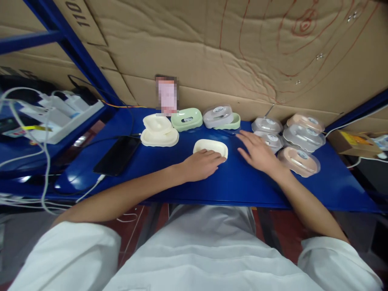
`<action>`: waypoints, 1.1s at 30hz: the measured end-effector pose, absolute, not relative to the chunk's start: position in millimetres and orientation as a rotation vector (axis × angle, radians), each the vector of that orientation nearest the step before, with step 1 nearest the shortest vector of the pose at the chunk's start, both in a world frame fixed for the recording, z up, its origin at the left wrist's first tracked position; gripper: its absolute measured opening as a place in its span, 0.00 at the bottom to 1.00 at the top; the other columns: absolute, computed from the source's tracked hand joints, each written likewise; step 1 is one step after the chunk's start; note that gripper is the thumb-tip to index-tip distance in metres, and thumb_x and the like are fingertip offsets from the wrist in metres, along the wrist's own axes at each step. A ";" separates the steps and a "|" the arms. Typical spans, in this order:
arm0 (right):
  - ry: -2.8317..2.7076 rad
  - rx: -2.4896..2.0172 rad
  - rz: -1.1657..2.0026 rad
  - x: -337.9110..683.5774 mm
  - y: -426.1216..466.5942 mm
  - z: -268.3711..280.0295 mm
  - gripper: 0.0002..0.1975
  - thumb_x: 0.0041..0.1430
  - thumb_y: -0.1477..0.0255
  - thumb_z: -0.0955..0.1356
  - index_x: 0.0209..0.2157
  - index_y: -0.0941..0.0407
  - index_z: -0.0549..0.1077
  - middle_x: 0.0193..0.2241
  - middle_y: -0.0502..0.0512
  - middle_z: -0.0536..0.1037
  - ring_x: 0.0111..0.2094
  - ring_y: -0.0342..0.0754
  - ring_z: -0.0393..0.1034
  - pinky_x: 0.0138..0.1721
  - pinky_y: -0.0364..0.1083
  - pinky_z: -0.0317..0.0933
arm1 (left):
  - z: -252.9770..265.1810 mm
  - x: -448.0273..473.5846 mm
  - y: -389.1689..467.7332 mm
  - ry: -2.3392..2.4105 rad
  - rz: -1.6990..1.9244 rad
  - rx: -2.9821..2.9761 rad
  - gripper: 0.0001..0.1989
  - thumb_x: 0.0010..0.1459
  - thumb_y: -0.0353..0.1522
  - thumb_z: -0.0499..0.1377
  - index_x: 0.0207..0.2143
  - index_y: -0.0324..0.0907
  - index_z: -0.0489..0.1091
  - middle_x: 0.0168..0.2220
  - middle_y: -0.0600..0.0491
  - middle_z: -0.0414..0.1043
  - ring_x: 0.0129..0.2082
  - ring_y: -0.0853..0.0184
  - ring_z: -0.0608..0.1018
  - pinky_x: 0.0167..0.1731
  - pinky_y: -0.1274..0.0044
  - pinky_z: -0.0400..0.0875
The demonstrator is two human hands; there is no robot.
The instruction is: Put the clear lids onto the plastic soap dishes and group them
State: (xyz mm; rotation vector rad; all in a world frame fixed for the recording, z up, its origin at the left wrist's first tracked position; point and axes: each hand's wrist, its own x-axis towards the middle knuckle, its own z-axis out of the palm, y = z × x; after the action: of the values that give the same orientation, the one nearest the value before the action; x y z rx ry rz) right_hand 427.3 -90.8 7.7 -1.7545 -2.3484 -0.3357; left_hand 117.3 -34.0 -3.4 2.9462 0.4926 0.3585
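A shallow cream soap dish lies on the blue table in front of me. My left hand grips its near side, the fingers curled over the rim and hiding part of the inside. To the right of the dish, my right hand is open over the table with its fingers apart and nothing in it. Its fingertips are close to a thin clear piece on the table, and I cannot tell if they touch it. Behind stand a green soap dish and a grey, clear-lidded one resting on another green dish.
Stacked cream dishes stand at the back left, with a propped phone behind. A dark phone with a white cable lies left. Lidded grey dishes and peach dishes crowd the right. A cardboard wall borders the back.
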 end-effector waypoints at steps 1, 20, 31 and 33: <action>-2.413 -1.681 -0.295 417.0 -84.3 6.9 0.32 0.74 0.63 0.60 0.75 0.53 0.58 0.74 0.64 0.64 0.72 0.67 0.60 0.68 0.69 0.58 | -7.3 119.6 -33.9 0.425 0.368 2.969 0.20 0.74 0.31 0.55 0.65 0.45 0.70 0.62 0.43 0.76 0.59 0.55 0.80 0.59 0.65 0.72; -2.194 -1.420 -0.147 405.0 -63.8 22.3 0.14 0.76 0.60 0.64 0.47 0.52 0.78 0.45 0.61 0.84 0.50 0.60 0.77 0.60 0.63 0.63 | -8.8 103.7 -13.1 0.447 0.612 2.941 0.27 0.69 0.33 0.64 0.68 0.46 0.67 0.69 0.38 0.66 0.68 0.47 0.71 0.66 0.53 0.67; -2.306 -1.012 0.287 379.1 -91.7 -4.7 0.15 0.78 0.66 0.64 0.60 0.50 0.73 0.51 0.61 0.78 0.53 0.54 0.76 0.57 0.55 0.72 | -12.0 94.9 9.0 0.504 0.604 2.854 0.46 0.58 0.46 0.74 0.73 0.47 0.60 0.74 0.36 0.58 0.74 0.42 0.62 0.71 0.51 0.61; -2.343 -0.988 0.284 373.8 -94.3 -3.4 0.17 0.79 0.66 0.63 0.63 0.50 0.73 0.51 0.61 0.79 0.53 0.54 0.76 0.56 0.54 0.73 | -9.2 91.6 12.3 0.461 0.562 2.900 0.39 0.61 0.47 0.72 0.69 0.46 0.66 0.70 0.38 0.64 0.73 0.44 0.64 0.70 0.52 0.62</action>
State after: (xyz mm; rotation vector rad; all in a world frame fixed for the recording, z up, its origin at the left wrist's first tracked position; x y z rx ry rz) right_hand 373.8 -94.3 -3.4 -0.9877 -2.3430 0.2843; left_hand 91.6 12.3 -9.2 2.9001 0.4610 0.5616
